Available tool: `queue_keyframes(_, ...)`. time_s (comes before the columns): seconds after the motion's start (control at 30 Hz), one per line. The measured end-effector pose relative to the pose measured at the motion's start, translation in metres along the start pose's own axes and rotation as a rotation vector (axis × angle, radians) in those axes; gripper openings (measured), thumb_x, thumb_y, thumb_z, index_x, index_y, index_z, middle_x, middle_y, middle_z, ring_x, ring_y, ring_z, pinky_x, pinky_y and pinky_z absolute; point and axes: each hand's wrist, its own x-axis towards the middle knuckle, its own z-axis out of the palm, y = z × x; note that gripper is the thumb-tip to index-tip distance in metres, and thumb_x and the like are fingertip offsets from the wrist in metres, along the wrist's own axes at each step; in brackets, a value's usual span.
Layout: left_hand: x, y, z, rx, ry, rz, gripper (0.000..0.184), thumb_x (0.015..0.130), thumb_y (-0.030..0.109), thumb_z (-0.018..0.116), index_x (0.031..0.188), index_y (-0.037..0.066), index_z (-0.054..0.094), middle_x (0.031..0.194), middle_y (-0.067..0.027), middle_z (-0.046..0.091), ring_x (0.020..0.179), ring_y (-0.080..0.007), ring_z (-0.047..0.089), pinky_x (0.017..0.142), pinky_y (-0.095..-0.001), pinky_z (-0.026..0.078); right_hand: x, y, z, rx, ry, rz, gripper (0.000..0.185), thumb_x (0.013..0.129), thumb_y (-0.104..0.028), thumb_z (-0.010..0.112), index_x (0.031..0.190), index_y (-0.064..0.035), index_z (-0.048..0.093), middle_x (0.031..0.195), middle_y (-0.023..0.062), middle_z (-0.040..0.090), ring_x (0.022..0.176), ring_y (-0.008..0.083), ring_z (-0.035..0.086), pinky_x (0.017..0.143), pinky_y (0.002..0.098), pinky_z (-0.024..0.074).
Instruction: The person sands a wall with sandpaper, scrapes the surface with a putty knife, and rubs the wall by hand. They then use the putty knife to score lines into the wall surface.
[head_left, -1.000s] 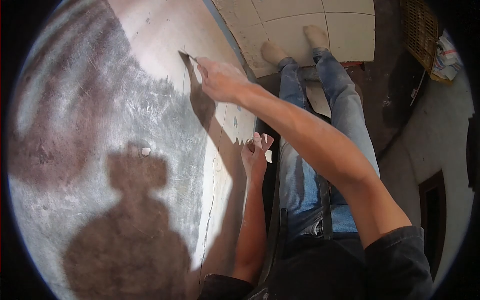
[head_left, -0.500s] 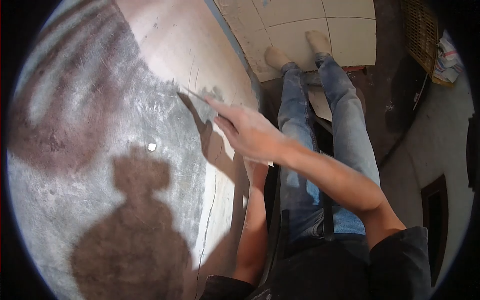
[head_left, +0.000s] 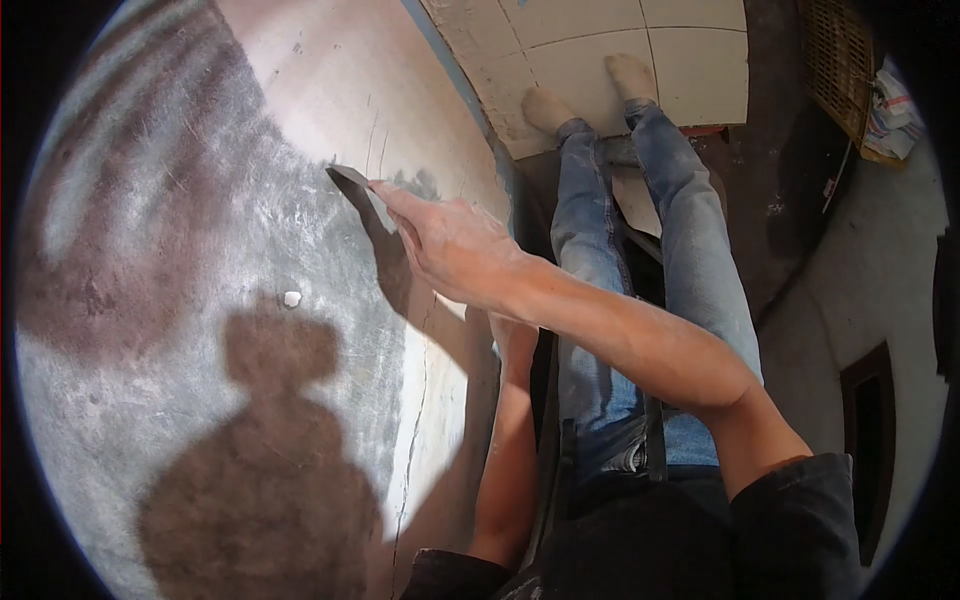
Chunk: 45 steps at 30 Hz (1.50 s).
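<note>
My right hand (head_left: 455, 245) is closed around a scraper, probably a putty knife, whose thin blade (head_left: 349, 175) points left. The blade's tip meets the wall (head_left: 250, 220), along the border between a scuffed grey area and a smooth whitish strip (head_left: 340, 75). Most of the handle is hidden by my fingers. My left hand (head_left: 516, 345) is lower, close to the wall and behind my right forearm. Its fingers are covered, so I cannot see what they do. Thin cracks (head_left: 415, 450) run through the whitish strip, and a small white spot (head_left: 292, 299) marks the grey area.
My bare feet (head_left: 548, 110) are on pale tiles (head_left: 590, 75) at the top. A yellow-brown plastic crate (head_left: 838, 70) and a crumpled printed bag (head_left: 893, 115) are at upper right. My shadow (head_left: 260, 470) falls on the wall.
My right hand has moved left and slightly up along the wall with the scraper. The blade shows broader now. My left arm has stayed nearly in place.
</note>
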Motion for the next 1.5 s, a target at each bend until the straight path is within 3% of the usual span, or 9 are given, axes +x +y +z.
queue_keyframes(0.13,0.012,0.028,-0.007,-0.1,-0.029,-0.287,0.024,0.095,0.017,0.056,0.093,-0.006,0.062,0.083,-0.0124,0.064,0.078,-0.0158,0.057,0.07,-0.0326,0.044,0.011,0.003,-0.006,-0.01,0.023,-0.045,0.039,0.099,-0.019,0.041,0.137,-0.0111,0.047,0.087,0.0272,0.064,0.078,0.0456,0.063,0.074,0.0541,0.0487)
queue_keyframes(0.23,0.011,0.014,-0.008,-0.179,-0.093,-0.492,0.034,0.095,0.031,0.059,0.093,-0.003,0.063,0.083,-0.0082,0.063,0.079,-0.0116,0.054,0.07,-0.0316,0.044,0.017,-0.001,-0.012,-0.042,0.004,0.01,0.037,0.099,-0.019,0.04,0.135,-0.0113,0.048,0.09,0.0262,0.065,0.079,0.0461,0.063,0.075,0.0543,0.0493)
queue_keyframes(0.43,0.03,0.092,-0.001,-0.057,0.003,-0.626,0.036,0.1,0.027,0.051,0.086,-0.005,0.056,0.081,-0.0098,0.066,0.079,-0.0169,0.067,0.073,-0.0271,0.05,0.067,0.015,-0.014,-0.042,0.061,0.037,0.036,0.099,-0.021,0.038,0.131,-0.0123,0.051,0.102,0.026,0.064,0.095,0.0449,0.061,0.084,0.0529,0.0474)
queue_keyframes(0.73,0.024,0.06,-0.007,-0.245,-0.026,-0.555,0.04,0.102,0.031,0.047,0.088,-0.004,0.058,0.09,-0.0148,0.07,0.084,-0.0162,0.069,0.077,-0.0238,0.046,0.115,0.04,-0.024,-0.092,0.134,0.039,0.037,0.1,-0.025,0.036,0.13,-0.0119,0.052,0.109,0.0241,0.064,0.101,0.0426,0.061,0.087,0.0507,0.0462)
queue_keyframes(0.93,0.022,0.069,-0.009,-0.276,0.014,-0.587,0.03,0.099,0.017,0.05,0.076,-0.002,0.053,0.084,-0.012,0.066,0.086,-0.0187,0.068,0.077,-0.0255,0.05,0.026,0.014,-0.033,0.017,0.079,-0.064,0.038,0.101,-0.024,0.039,0.135,-0.0097,0.05,0.092,0.0277,0.064,0.082,0.0433,0.064,0.075,0.0506,0.0494)
queue_keyframes(1.03,0.0,-0.006,-0.009,-0.097,-0.016,-0.377,0.026,0.094,0.012,0.053,0.073,-0.004,0.052,0.083,-0.0116,0.066,0.085,-0.0188,0.065,0.075,-0.0283,0.048,-0.013,0.002,-0.027,-0.007,0.016,-0.06,0.039,0.101,-0.021,0.041,0.138,-0.0108,0.047,0.083,0.0275,0.064,0.074,0.042,0.065,0.07,0.0511,0.0501)
queue_keyframes(1.23,0.008,0.038,-0.005,-0.162,0.07,-0.167,0.022,0.091,0.016,0.058,0.092,-0.006,0.059,0.09,-0.0114,0.066,0.091,-0.0185,0.061,0.081,-0.0305,0.046,-0.021,0.003,-0.003,-0.044,-0.063,-0.019,0.039,0.101,-0.019,0.042,0.139,-0.0123,0.046,0.087,0.0263,0.065,0.077,0.0406,0.065,0.074,0.0504,0.0509)
queue_keyframes(1.37,0.008,0.037,-0.008,-0.241,0.065,-0.228,0.03,0.091,0.02,0.061,0.104,-0.007,0.064,0.096,-0.0109,0.067,0.098,-0.0186,0.061,0.088,-0.0297,0.045,-0.005,0.01,0.0,0.003,-0.017,-0.024,0.039,0.101,-0.02,0.041,0.139,-0.0116,0.046,0.091,0.0243,0.066,0.081,0.0405,0.065,0.078,0.0494,0.051)
queue_keyframes(1.5,0.016,0.029,-0.011,-0.136,-0.028,-0.457,0.026,0.092,0.017,0.053,0.094,-0.007,0.063,0.087,-0.0081,0.063,0.09,-0.0168,0.059,0.081,-0.0294,0.045,0.008,0.014,-0.008,-0.027,0.027,-0.046,0.038,0.1,-0.021,0.041,0.135,-0.0102,0.05,0.091,0.0241,0.067,0.083,0.0412,0.065,0.08,0.0488,0.0509)
